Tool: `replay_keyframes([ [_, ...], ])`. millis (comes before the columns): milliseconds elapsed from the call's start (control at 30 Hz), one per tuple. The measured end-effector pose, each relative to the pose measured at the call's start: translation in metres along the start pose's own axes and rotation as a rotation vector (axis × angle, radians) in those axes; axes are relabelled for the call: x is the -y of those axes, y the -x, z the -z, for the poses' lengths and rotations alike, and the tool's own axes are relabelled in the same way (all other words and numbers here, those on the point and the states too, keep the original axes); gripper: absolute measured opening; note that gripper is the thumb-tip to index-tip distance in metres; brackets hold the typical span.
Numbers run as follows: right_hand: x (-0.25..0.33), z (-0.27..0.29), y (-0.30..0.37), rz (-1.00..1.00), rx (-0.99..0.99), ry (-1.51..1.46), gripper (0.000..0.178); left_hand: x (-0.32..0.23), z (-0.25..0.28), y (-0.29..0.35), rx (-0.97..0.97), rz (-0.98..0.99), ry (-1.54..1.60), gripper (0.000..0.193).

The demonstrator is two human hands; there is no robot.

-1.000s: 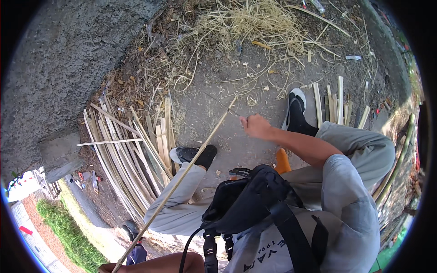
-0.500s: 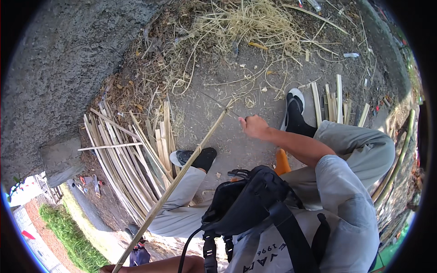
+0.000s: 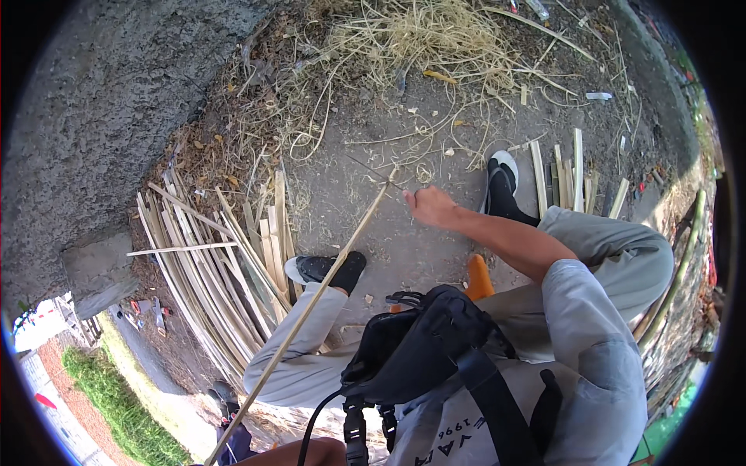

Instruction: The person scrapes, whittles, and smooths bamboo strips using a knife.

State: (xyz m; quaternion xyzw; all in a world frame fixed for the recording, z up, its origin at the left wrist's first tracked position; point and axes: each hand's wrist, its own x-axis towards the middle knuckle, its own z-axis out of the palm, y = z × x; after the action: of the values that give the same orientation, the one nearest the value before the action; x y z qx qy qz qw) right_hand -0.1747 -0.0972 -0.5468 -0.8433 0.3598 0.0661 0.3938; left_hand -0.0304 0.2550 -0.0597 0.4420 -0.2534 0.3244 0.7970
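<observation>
Gripping knife (image 3: 371, 170) by strip's (image 3: 305, 318) tip, R hand (image 3: 432, 207) prob. angles it to cross there; L hand off-frame, can't tell grip.

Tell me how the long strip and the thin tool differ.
The long strip is pale tan; the thin tool is dark.
The long strip runs from the picture's lower edge over one leg; the thin tool looks far shorter, ending at the right hand.
Both are slender and cross in view.
</observation>
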Motion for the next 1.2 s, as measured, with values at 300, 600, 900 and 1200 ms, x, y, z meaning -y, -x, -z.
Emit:
replay_keyframes([
  [300,0.014,0.008,0.035,-0.01,0.046,-0.054,0.061,-0.005,-0.002,-0.004,0.016,0.046,0.085,0.044],
  [600,0.016,0.006,0.053,0.121,0.097,-0.106,0.059,-0.007,0.003,-0.009,0.015,0.028,-0.031,0.045],
  [900,-0.006,0.009,0.029,-0.107,0.149,-0.047,0.06,-0.006,0.013,-0.009,0.155,0.136,0.221,0.046],
  [1200,-0.023,0.004,0.026,-0.13,0.16,-0.02,0.061,-0.002,0.013,-0.012,0.119,0.088,0.133,0.045],
])
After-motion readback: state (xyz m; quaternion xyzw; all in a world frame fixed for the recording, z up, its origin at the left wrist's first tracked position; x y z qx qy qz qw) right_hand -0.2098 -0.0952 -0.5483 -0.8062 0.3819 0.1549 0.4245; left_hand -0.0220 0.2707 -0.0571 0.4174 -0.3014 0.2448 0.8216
